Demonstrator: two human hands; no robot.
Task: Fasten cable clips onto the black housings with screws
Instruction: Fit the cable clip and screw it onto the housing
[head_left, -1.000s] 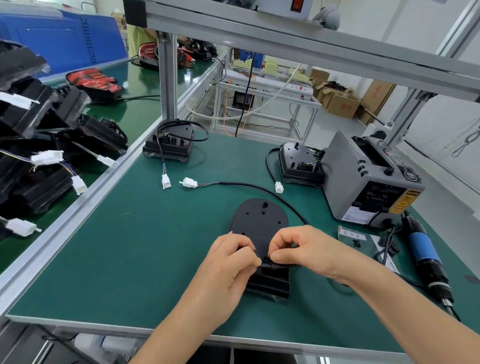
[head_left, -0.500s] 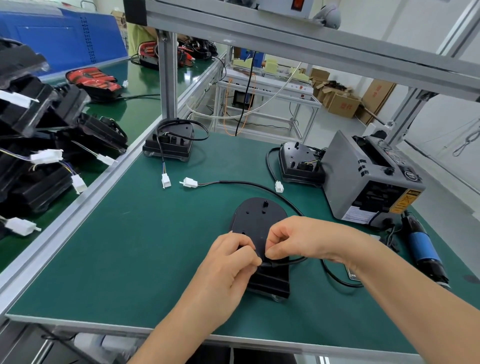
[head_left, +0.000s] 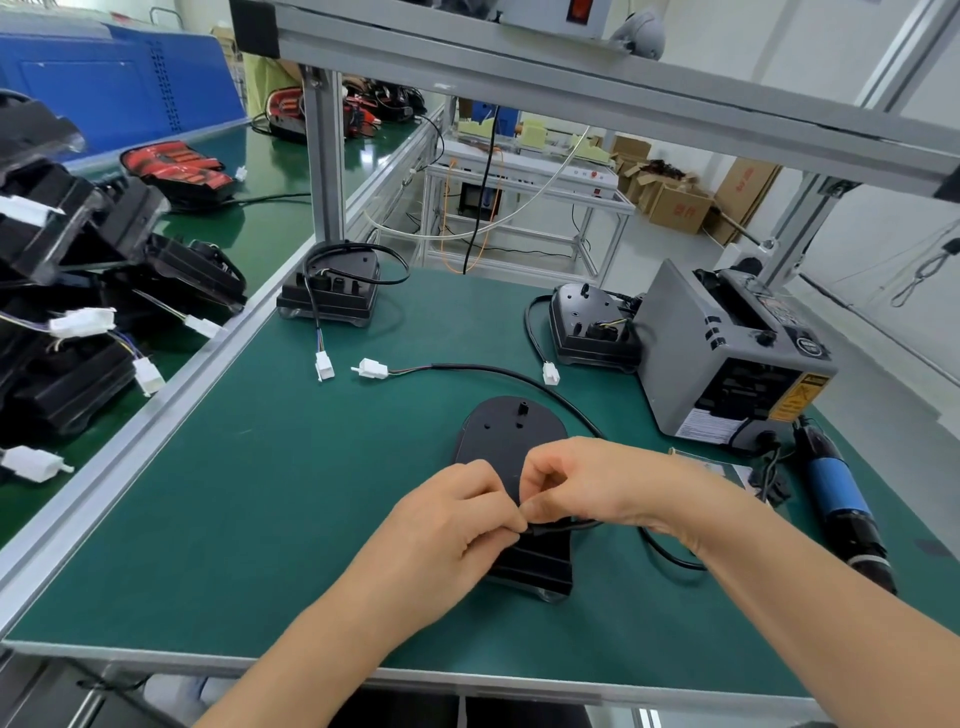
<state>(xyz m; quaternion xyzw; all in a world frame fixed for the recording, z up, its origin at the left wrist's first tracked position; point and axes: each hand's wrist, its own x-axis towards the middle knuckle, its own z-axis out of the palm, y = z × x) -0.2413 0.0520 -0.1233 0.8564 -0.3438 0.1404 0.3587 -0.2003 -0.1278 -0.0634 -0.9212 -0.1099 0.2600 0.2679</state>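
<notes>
Pinching the cable (head_left: 563, 526) atop the black housing (head_left: 511, 434) near the surface's front edge, left hand (head_left: 457, 525) and right hand (head_left: 592, 480) seem to be seating a clip. Next, I'd judge: reaching right for the screwdriver (head_left: 836, 493).

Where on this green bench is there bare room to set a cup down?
Widest bare patch: the green mat left of the near housing, up to the aluminium rail. Another lies between the far-left housing and the far-right housing. The right is crowded: cable, grey tape dispenser, electric screwdriver.
</notes>
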